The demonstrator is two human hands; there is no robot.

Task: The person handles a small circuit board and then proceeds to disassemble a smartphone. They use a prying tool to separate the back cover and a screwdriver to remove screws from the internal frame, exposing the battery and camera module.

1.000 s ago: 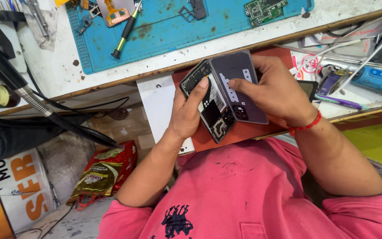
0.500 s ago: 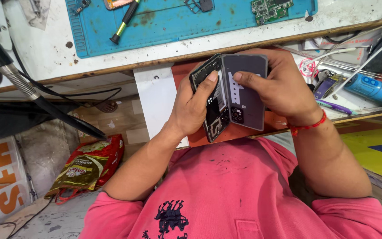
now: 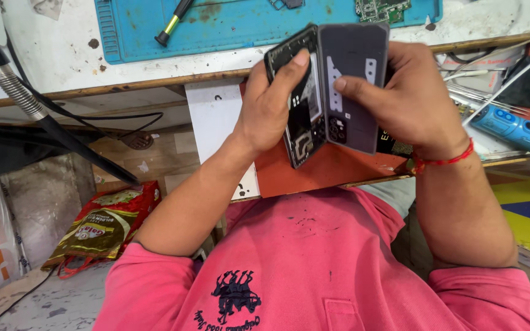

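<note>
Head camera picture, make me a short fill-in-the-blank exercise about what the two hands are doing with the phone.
1. The left hand holds the opened phone body, and the right hand holds its grey ____ cover.
2. The mat on the bench is ____ in colour.
3. A ____ thread circles the right wrist.
4. The screwdriver lies on the ____.

Missing words: back; blue; red; mat
</note>
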